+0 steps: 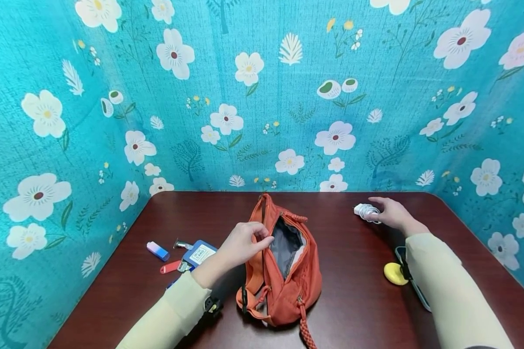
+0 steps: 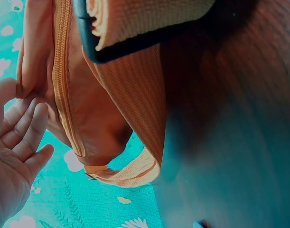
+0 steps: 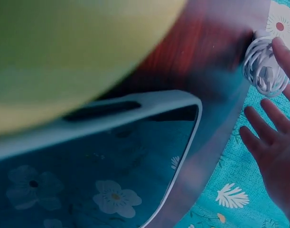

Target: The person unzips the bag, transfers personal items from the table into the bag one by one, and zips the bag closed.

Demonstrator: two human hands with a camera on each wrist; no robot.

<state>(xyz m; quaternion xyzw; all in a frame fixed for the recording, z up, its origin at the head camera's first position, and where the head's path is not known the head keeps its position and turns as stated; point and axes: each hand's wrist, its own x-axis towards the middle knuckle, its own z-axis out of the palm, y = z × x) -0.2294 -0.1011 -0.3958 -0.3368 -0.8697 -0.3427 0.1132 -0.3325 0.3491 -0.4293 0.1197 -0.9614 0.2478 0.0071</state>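
Note:
An orange sling bag [image 1: 307,276] lies on the table with its zip undone and its grey lining showing. My left hand [image 1: 243,242] pinches the left edge of its opening between thumb and fingers. In the left wrist view, that hand [image 2: 21,142] is at the bag's side, near a zip and a webbing strap [image 2: 135,104]. At the back right, my right hand [image 1: 393,213] reaches over a white charger with a coiled cable [image 1: 367,212]. The right wrist view shows the thumb by the coil [image 3: 266,66] and the other fingers spread; whether they touch is unclear.
Left of the bag lie a pink-and-blue lighter-shaped item [image 1: 158,251], a blue ID card holder [image 1: 199,253] and a red USB-stick-like item [image 1: 171,267]. Under the right forearm are a yellow round thing [image 1: 395,274] and a phone-like slab [image 1: 421,293]. Flowered cloth [image 1: 262,97] surrounds the table.

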